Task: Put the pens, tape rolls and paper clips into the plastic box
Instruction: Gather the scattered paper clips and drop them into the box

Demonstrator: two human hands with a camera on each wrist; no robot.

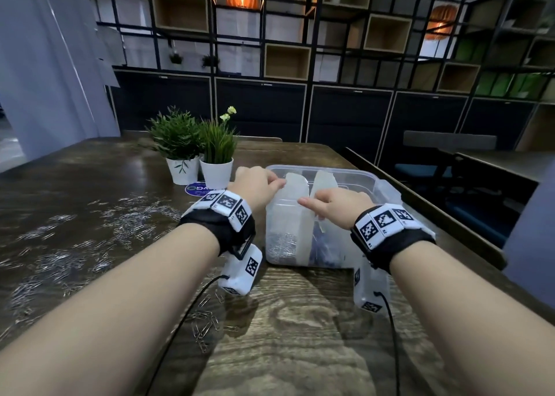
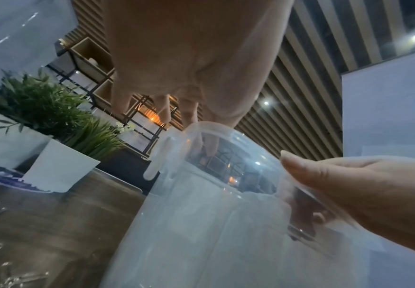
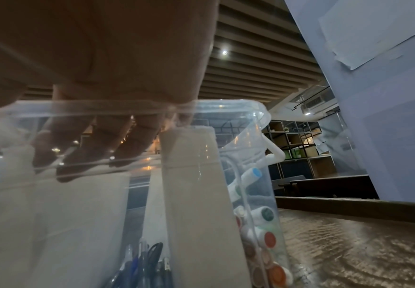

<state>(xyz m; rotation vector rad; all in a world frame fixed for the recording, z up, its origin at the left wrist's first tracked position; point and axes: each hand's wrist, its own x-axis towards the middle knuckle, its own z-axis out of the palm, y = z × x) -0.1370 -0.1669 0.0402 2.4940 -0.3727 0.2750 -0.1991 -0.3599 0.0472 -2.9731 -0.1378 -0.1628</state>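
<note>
A clear plastic box (image 1: 381, 185) stands on the wooden table (image 1: 300, 320). Two frosted dividers (image 1: 295, 185) rise inside it. Paper clips (image 1: 282, 245) fill its left compartment, pens (image 3: 142, 263) the middle one, and markers (image 3: 265, 233) with coloured caps the right. My left hand (image 1: 258, 185) hooks its fingers (image 2: 208, 144) over the box's left rim (image 2: 213, 126), by the left divider. My right hand (image 1: 336, 203) pinches the near wall (image 2: 201, 214), thumb (image 2: 324, 175) outside and fingers (image 3: 102, 146) inside. No tape rolls are visible.
Many loose paper clips (image 1: 75, 245) are strewn over the table's left half, and a small heap (image 1: 207, 320) lies under my left forearm. Two potted plants (image 1: 198, 149) stand just left of the box. The table's right edge (image 1: 435, 215) runs close to the box.
</note>
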